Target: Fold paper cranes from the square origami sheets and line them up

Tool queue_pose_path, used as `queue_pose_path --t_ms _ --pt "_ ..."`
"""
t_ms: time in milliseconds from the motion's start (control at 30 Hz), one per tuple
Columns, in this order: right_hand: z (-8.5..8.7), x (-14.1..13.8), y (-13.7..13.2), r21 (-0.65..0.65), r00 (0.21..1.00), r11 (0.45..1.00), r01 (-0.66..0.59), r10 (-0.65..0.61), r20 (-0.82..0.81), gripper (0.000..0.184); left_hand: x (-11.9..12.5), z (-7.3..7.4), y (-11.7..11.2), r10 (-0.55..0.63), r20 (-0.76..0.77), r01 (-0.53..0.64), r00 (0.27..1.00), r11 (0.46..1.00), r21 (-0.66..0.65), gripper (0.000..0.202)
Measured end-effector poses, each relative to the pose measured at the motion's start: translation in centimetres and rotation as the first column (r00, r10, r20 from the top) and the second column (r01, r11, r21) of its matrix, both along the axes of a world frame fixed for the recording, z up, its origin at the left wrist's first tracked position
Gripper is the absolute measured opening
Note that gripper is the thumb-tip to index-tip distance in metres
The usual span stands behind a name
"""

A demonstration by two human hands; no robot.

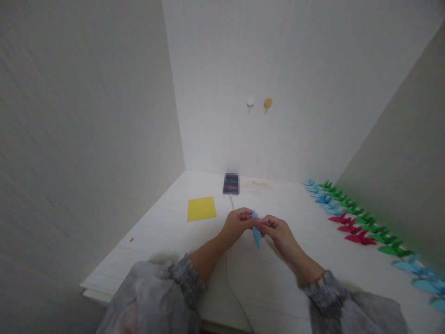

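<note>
Above the middle of the white table, both of my hands pinch a small piece of folded light blue paper (256, 237). My left hand (237, 226) grips it from the left, with a ring on one finger. From the other side, the thumb and fingers of my right hand (278, 229) close on the same paper. Its lower end points down towards me in a narrow, creased shape; the middle is partly hidden by my fingertips. A stack or sheet of yellow square paper (201, 209) lies to the left of my hands.
Rows of folded paper cranes in green (368, 221), red (359, 238) and blue (429, 286) line the table's right side. A dark, blurred device (231, 184) with a cable (232, 283) sits by the back wall. Two hooks (267, 103) hang there. A red scrap (131, 240) lies left.
</note>
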State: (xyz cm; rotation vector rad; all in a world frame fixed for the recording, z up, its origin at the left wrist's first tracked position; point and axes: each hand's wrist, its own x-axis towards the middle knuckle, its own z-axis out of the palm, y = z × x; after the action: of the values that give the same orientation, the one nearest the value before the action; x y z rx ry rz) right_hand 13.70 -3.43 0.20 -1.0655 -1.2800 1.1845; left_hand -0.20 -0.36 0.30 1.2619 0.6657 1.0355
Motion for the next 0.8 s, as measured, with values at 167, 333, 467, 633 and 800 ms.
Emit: queue_pose_path --t_ms 167,333,467,633,800 --pt "0.1 -0.2 -0.1 -0.013 1.000 1.000 0.008 -0.008 0.021 0.015 0.0 0.1 -0.1 0.003 -0.003 -0.004 1.000 0.999 -0.041 0.023" --pt "-0.6 -0.4 0.0 -0.047 0.997 0.998 -0.045 0.048 0.062 0.018 -0.1 0.0 -0.1 0.063 0.003 -0.063 0.998 0.997 -0.052 0.022" --pt "-1.2 -0.3 0.2 -0.053 0.993 0.998 -0.039 0.045 0.106 0.019 0.0 -0.1 0.0 0.067 -0.029 -0.067 0.997 0.998 -0.015 0.024" --pt "-0.8 -0.3 0.0 -0.045 0.996 0.997 -0.057 0.060 0.068 0.018 0.1 -0.4 -0.1 0.059 -0.005 -0.059 0.998 0.998 -0.029 0.029" --pt "-0.5 -0.6 -0.2 -0.049 0.998 0.996 -0.069 0.069 0.011 0.014 0.1 -0.7 0.1 0.093 -0.025 -0.094 0.995 0.995 -0.028 0.032"
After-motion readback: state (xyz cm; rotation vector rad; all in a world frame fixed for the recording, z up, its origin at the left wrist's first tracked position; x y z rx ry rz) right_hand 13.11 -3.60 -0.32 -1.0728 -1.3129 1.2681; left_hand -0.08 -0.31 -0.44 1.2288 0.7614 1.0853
